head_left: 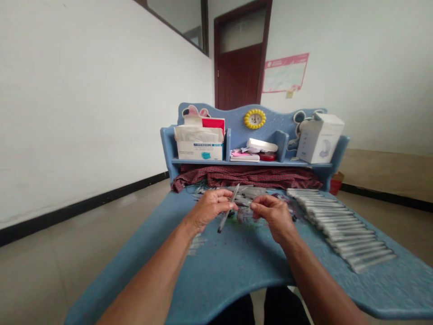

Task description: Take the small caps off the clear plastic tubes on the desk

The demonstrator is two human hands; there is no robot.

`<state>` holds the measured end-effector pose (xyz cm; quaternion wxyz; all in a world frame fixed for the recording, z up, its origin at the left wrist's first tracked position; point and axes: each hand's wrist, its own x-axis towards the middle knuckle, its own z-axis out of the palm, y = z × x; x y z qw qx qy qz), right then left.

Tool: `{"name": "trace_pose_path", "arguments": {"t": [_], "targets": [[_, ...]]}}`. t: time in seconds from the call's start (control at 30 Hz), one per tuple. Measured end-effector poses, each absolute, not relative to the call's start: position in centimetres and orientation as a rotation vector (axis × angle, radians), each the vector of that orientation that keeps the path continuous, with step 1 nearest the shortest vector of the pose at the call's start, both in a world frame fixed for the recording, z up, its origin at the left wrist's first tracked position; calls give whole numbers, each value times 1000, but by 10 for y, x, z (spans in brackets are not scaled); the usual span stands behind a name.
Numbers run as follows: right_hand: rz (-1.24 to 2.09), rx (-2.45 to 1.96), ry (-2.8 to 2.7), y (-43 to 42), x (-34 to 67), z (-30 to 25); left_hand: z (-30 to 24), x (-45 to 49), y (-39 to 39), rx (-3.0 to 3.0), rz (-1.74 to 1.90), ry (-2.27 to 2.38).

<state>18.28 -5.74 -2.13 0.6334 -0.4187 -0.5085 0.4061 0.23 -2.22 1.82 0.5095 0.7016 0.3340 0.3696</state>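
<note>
My left hand (214, 206) pinches a slim clear pen (228, 211) between thumb and fingers. The pen is tilted, its dark end low and toward me. Across from it, my right hand (272, 213) has thumb and forefinger pressed together; whatever they hold, if anything, is too small to make out. Behind both hands spreads a loose pile of grey and clear pen parts (253, 192). Several pens lie side by side in a long slanting row (338, 225) on the right. Small pale strips (196, 244) lie beside my left forearm.
The blue table (233, 271) has a raised back shelf (203, 161). On it stand a mask box (199, 143), a white carton (320, 139), and papers with a red tin (268, 156). A checked cloth (246, 176) is tucked below the shelf.
</note>
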Motion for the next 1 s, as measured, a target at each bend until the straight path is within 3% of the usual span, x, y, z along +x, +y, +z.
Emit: {"name": "trace_pose_path", "arguments": {"t": [1.0], "targets": [[772, -897, -965, -55, 186, -18, 14, 5, -19, 1817, 747, 846]]}}
